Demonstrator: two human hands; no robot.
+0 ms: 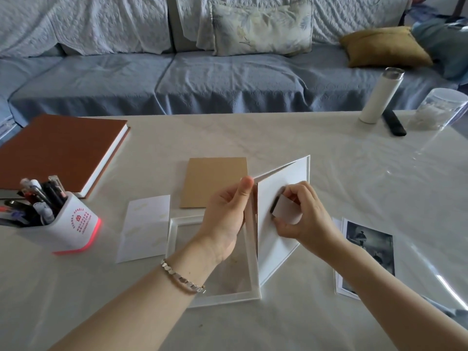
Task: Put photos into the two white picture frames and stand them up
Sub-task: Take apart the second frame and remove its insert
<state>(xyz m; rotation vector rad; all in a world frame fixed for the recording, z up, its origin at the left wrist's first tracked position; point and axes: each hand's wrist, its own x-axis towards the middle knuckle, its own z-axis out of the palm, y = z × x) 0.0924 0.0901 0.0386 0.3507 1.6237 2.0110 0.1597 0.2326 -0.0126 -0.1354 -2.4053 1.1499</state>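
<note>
One white picture frame (174,236) lies flat on the table with its back off and its opening bare. My left hand (225,211) grips the near edge of a second white frame (286,171), held tilted up above the flat one with its white back facing me. My right hand (296,214) pinches the small stand flap (285,209) on that back. Black-and-white photos (369,247) lie in a small pile on the table right of my right wrist. A brown backing board (215,181) and a white paper sheet (145,226) lie left of the frames.
A white pen holder (73,224) full of pens stands at the left, with a brown book (60,148) behind it. A white bottle (379,97), a black remote (393,125) and a clear jar (440,110) stand at the far right. A blue sofa lies beyond the table.
</note>
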